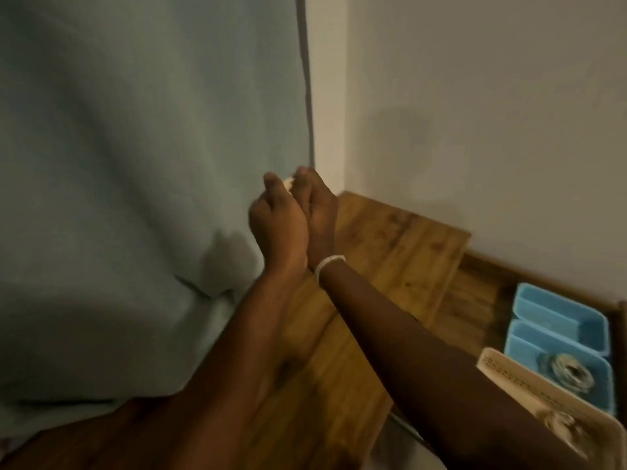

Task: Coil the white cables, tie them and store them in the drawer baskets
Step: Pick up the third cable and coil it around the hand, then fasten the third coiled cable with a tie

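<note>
Both hands are raised together above the wooden top, pressed side by side. My left hand [276, 225] and my right hand [317, 205] close around a small white piece of cable [288, 183] that shows only between the fingertips; the rest is hidden. A white band sits on my right wrist. At lower right an open drawer holds blue baskets [529, 307]; the nearer blue basket [519, 354] contains a coiled cable [571, 369]. A cream perforated basket [502, 368] at the corner holds another coil [559, 424], blurred.
A pale grey-green fabric [135, 198] fills the left half. A wooden cabinet top [390, 239] runs under my arms toward a white wall corner [329, 96]. The drawer's wooden edge [492, 266] lies along the right wall.
</note>
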The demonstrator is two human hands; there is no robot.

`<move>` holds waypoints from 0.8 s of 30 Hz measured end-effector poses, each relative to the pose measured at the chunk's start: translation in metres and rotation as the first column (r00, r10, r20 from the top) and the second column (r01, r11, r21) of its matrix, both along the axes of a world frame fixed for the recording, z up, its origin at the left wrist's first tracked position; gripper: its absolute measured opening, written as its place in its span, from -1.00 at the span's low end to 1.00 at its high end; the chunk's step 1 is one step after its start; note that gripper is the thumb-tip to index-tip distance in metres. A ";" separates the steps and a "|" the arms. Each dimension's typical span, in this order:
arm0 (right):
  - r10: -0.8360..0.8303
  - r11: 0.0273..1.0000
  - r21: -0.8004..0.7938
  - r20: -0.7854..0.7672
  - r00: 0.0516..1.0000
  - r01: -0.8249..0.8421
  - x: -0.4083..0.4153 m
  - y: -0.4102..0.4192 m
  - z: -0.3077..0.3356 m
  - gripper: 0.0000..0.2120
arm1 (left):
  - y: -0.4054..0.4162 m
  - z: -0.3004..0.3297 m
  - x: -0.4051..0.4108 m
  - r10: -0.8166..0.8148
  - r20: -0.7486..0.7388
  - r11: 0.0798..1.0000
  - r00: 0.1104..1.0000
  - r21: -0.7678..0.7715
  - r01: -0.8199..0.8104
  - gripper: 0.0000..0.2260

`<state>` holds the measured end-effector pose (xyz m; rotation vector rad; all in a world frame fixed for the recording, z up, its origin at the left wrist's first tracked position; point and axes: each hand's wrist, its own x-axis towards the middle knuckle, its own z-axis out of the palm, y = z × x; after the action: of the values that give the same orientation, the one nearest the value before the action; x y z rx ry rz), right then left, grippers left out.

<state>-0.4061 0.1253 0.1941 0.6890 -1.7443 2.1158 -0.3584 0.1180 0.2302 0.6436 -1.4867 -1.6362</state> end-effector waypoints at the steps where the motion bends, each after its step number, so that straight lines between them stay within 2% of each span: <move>1: -0.001 1.000 0.002 0.014 1.000 0.000 -0.002 0.004 -0.003 -0.68 | 0.000 -0.003 -0.005 -0.021 0.024 0.999 0.999 0.024 0.020 -0.67; 6: 0.017 0.995 0.098 0.089 0.996 -0.026 -0.021 0.021 -0.017 -0.63 | -0.007 -0.020 -0.031 -0.120 0.077 0.969 0.990 0.226 0.100 -0.71; 10: 0.002 0.989 0.145 0.093 0.996 -0.015 -0.053 0.042 -0.031 -0.54 | 0.007 -0.041 -0.058 -0.172 0.140 0.974 0.975 0.173 0.147 -0.69; 14: 0.076 0.975 0.195 0.152 0.985 -0.105 -0.088 0.066 -0.055 -0.56 | 0.025 -0.059 -0.092 -0.167 0.277 0.981 0.946 0.144 0.131 -0.69; 16: 0.146 0.943 0.275 0.168 0.975 -0.189 -0.109 0.083 -0.069 -0.59 | 0.033 -0.072 -0.110 -0.185 0.342 0.980 0.921 0.131 0.148 -0.68; 19: 0.304 0.807 0.457 0.219 0.927 -0.373 -0.139 0.105 -0.089 -0.56 | 0.032 -0.097 -0.131 -0.169 0.443 0.985 0.881 0.097 0.140 -0.70; 22: 0.409 0.580 0.617 0.345 0.845 -0.532 -0.164 0.138 -0.116 -0.63 | 0.023 -0.123 -0.139 -0.090 0.537 0.996 0.839 0.051 0.075 -0.67; 24: 0.390 0.409 0.740 0.386 0.836 -0.533 -0.182 0.165 -0.143 -0.69 | 0.016 -0.137 -0.140 -0.039 0.609 0.998 0.792 -0.019 0.063 -0.63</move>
<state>-0.5885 0.2903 0.0509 1.4337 -2.9732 1.4639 -0.4986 0.1337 0.0931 1.2026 -1.9970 -1.5005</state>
